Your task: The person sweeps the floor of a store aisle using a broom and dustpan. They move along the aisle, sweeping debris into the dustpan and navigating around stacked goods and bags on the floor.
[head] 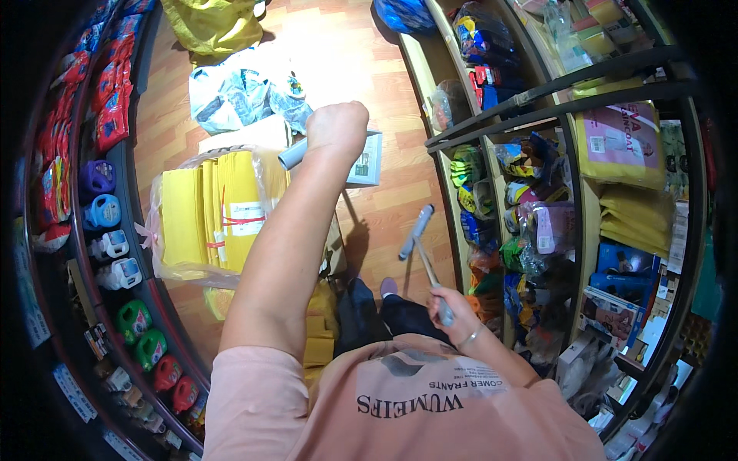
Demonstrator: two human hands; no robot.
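Note:
My left hand (337, 129) is stretched out ahead, closed in a fist around a grey tubular piece (294, 153) that sticks out at its left. A pale box or card with a printed picture (366, 162) shows just beyond the fist; I cannot tell whether it is held too. Lower on the right, my right hand (452, 311) grips the handle of a small T-shaped tool (426, 259), which looks like a squeegee. Its grey head (416, 231) points away from me, above the wood-look floor (386, 213).
Left of my arm lies a clear bag of yellow padded envelopes (187, 216). Crumpled plastic bags (230, 95) and a yellow sack (213, 26) are farther ahead. Shelves of detergent bottles (119, 272) line the left; shelves of packaged goods (536, 155) stand close on the right.

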